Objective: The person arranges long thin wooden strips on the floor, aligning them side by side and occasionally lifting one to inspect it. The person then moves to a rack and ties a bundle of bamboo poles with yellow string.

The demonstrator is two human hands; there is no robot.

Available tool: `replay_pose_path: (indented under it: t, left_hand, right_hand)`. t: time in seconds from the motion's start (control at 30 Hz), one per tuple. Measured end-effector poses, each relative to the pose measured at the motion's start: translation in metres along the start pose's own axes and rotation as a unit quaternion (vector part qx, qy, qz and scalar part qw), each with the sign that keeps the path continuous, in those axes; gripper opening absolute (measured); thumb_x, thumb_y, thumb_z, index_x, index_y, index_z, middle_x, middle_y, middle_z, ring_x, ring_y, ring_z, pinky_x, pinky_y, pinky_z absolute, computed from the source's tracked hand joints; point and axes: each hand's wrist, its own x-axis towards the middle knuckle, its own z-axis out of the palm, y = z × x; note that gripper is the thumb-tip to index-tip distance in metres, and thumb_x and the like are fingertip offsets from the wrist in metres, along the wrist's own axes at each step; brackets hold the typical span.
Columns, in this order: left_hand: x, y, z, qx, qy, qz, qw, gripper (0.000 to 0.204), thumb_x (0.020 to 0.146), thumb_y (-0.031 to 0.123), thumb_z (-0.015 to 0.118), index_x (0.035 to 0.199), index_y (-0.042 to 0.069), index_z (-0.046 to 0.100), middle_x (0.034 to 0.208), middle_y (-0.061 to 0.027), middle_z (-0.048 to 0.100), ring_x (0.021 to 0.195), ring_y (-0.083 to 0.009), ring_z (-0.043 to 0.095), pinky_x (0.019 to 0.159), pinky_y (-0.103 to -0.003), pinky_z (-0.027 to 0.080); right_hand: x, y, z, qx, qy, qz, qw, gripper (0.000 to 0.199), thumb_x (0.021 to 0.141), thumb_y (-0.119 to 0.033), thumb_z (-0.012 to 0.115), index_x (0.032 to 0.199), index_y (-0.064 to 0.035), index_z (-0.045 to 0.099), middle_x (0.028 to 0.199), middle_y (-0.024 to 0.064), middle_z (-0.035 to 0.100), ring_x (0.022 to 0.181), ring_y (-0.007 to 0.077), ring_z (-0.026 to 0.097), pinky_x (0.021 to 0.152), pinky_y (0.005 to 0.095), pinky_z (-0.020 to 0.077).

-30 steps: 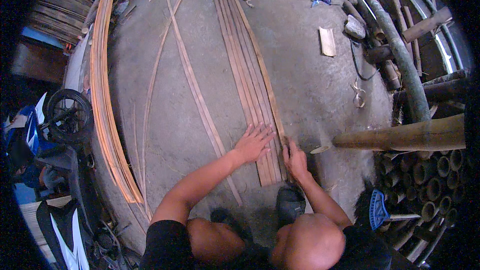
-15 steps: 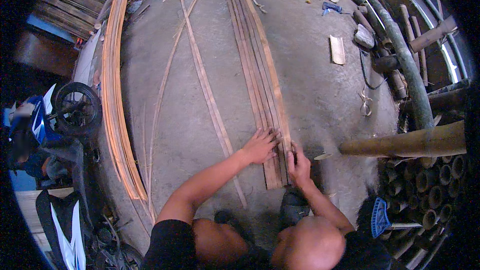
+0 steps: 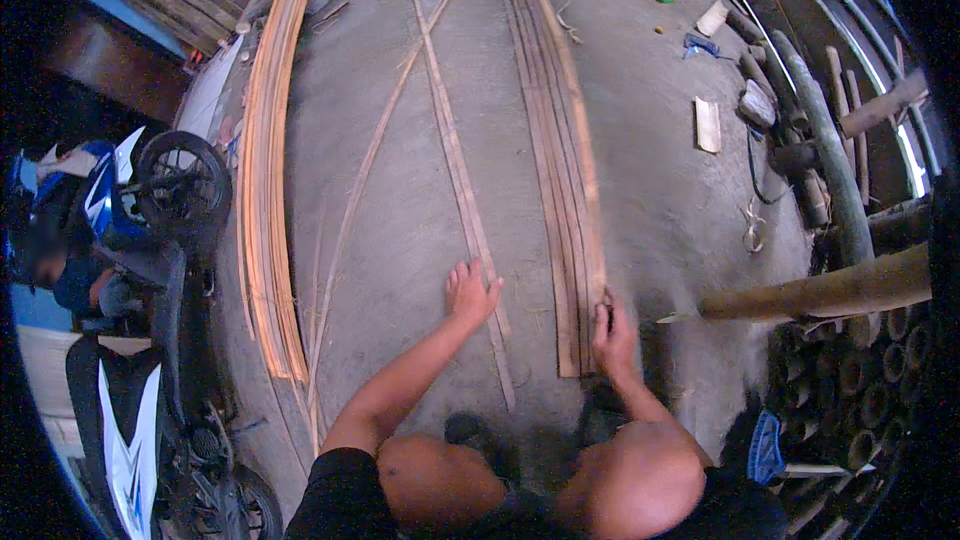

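Lying together on the floor (image 3: 660, 210), seemingly for evenness, slats (image 3: 571, 240) are touched by the right hand (image 3: 616, 338), its grip indiscernible; the left hand (image 3: 472, 298) is open over a strip (image 3: 451, 150).

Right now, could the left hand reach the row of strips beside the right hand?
Likely yes: the left hand is near the row of strips, and nothing stands up between them.

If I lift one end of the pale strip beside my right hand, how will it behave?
The strip will probably flex and sag, being long and narrow. It looks thin, so likely light for its length. Neighbouring strips lie close; they might shift too.
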Motion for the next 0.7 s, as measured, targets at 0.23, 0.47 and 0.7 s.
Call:
replay_pose_path:
  t: [0.23,0.47,0.7]
  left_hand:
    - [-0.010,0.004,0.021,-0.062,-0.023,-0.023,0.998,0.062,0.087,0.039,0.069,0.132,0.003,0.047,0.122,-0.0228,0.049,0.114,-0.0416,0.053,0.097,-0.052,0.044]
    - [-0.008,0.014,0.012,-0.072,-0.049,-0.044,0.995,0.054,0.084,0.027,0.072,0.123,-0.002,0.048,0.120,-0.0238,0.050,0.114,-0.0425,0.055,0.093,-0.052,0.048]
    - [-0.001,0.010,0.015,-0.360,-0.029,-0.046,0.931,0.052,0.090,0.013,0.066,0.136,0.002,0.045,0.130,-0.0197,0.058,0.106,-0.0343,0.065,0.088,-0.042,0.054]
  right_hand:
    - [0.012,0.067,-0.028,-0.146,-0.048,0.036,0.987,0.039,0.097,-0.012,0.056,0.136,-0.0053,0.052,0.102,0.0257,0.068,0.090,0.0464,0.065,0.080,0.0482,0.0532]
    - [0.007,0.047,-0.030,-0.225,-0.054,-0.021,0.973,0.051,0.091,-0.013,0.064,0.139,-0.0042,0.049,0.121,0.0299,0.054,0.106,0.0490,0.056,0.091,0.0507,0.0481]
    - [-0.032,-0.023,0.027,0.022,-0.180,-0.145,0.973,0.058,0.094,-0.021,0.065,0.143,0.0015,0.042,0.124,0.0253,0.056,0.106,0.0360,0.060,0.093,0.0448,0.0490]
